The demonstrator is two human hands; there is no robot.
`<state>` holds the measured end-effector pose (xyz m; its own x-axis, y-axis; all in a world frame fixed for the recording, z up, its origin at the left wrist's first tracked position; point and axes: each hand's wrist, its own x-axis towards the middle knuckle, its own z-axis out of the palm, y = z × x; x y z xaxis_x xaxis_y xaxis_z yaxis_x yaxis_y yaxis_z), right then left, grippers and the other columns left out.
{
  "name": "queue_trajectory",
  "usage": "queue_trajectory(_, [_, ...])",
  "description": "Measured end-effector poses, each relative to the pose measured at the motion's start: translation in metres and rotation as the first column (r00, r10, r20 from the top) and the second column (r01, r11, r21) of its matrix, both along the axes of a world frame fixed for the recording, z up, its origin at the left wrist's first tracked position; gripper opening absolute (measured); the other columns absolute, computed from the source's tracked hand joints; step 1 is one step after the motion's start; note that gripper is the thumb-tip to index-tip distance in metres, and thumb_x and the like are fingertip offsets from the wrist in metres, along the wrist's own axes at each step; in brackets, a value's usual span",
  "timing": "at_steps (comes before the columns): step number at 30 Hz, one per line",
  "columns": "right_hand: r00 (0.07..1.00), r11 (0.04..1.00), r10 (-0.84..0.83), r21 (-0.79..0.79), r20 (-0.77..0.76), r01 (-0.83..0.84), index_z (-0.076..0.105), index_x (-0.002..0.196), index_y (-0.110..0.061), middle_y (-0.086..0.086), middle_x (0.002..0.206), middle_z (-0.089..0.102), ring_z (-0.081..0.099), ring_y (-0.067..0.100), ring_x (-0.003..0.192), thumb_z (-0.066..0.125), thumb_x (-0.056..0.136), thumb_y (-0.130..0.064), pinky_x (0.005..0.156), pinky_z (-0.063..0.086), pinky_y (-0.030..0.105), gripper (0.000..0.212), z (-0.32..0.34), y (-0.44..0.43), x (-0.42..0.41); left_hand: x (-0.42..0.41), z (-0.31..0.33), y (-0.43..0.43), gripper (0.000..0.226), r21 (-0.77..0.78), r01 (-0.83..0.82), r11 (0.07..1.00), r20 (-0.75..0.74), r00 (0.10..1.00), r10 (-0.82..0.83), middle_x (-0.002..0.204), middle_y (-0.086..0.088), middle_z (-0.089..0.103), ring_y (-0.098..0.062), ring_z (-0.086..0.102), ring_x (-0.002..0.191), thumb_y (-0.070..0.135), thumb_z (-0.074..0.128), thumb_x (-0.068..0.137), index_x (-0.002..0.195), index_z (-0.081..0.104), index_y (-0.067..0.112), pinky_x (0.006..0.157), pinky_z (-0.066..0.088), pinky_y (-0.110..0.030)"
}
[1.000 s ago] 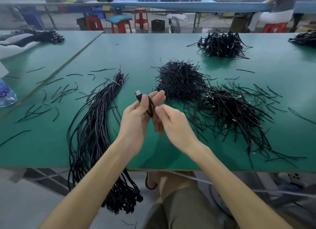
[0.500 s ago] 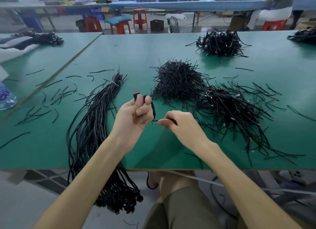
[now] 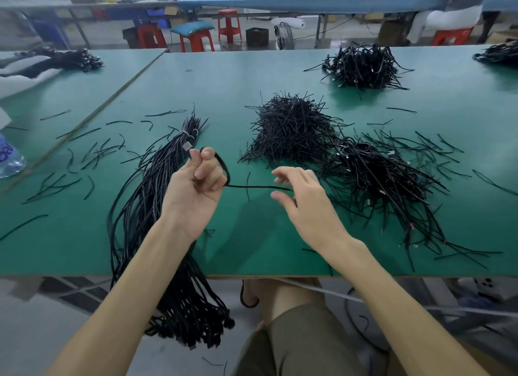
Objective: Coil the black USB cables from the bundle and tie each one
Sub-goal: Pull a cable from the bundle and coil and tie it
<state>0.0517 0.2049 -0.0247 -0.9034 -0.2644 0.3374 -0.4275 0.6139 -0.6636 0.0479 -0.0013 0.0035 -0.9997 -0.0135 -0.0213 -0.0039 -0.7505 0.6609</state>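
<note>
1. Hanging over the near edge of the table [image 3: 252, 81], the bundle [image 3: 148, 207] of long cables drops toward the floor, where its ends blur into one dark clump. A bottle [image 3: 9, 159] is cut off at the left border.
2. The right hand [image 3: 304, 199] has its fingers loosely spread. The cable [image 3: 252, 187] slips behind its palm, so I cannot tell whether it grips.
3. The table is matte green. The cable is thin, smooth and black. The heap of ties [image 3: 291, 131] looks wiry and bristly, and the pile of coiled cables [image 3: 378, 179] beside it is tangled.
4. The left hand [image 3: 196, 187], raised just right of the bundle, curls round a small loop of the cable. The plug [image 3: 187, 146] pokes up by its fingertips, and one straight strand runs across to the right hand.
</note>
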Motion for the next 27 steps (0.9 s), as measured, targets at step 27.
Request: queue_trajectory(27, [0.958,0.833,0.24,-0.54,0.154,-0.122,0.064,0.123,-0.032,-0.004,0.107,0.077,0.071,0.013,0.104,0.073,0.085,0.0,0.097,0.057,0.038,0.05,-0.003,-0.024,0.01,0.019,-0.029,0.021,0.027,-0.493,0.138,0.859,-0.252,0.922,-0.293,0.117,-0.021,0.073,-0.033,0.07,0.109,0.013,0.054,0.101,0.119,0.072,0.004,0.094,0.054,-0.034])
